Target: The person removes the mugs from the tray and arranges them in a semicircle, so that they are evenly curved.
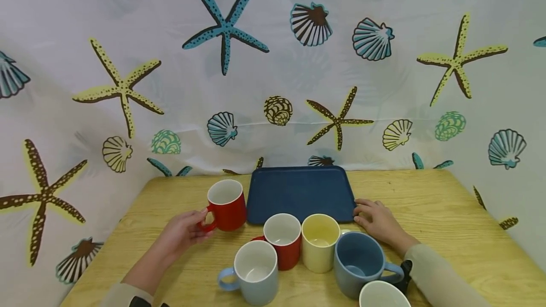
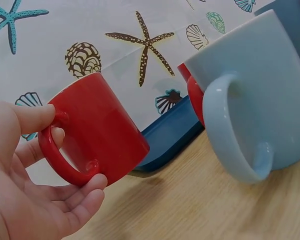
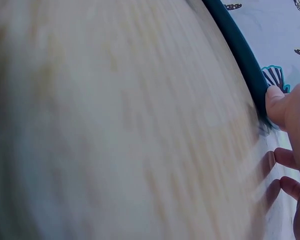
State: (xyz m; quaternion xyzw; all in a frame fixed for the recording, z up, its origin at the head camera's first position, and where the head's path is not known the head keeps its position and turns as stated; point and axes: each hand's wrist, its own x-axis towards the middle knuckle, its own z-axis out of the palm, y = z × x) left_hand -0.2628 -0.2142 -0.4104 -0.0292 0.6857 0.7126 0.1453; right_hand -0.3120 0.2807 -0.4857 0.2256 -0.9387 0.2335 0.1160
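My left hand (image 1: 183, 231) pinches the handle of a red mug (image 1: 230, 210) with a white inside, thumb on top and fingers below. The mug is beside the left edge of a dark blue tray (image 1: 300, 193); in the left wrist view a shadow lies on the wood under it. At the tray's right front corner rests my right hand (image 1: 379, 221), its fingers loosely bent. In the right wrist view the thumb (image 3: 276, 105) touches the tray's rim. No mug stands on the tray.
In front of the tray stand a second red mug (image 1: 287, 252), a pale yellow mug (image 1: 317, 250), a light blue mug (image 1: 258, 283), a darker blue mug (image 1: 356, 274) and a white-rimmed mug (image 1: 384, 297) cut off by the frame. A shell-patterned curtain (image 1: 273, 75) hangs behind the wooden table (image 1: 448, 221).
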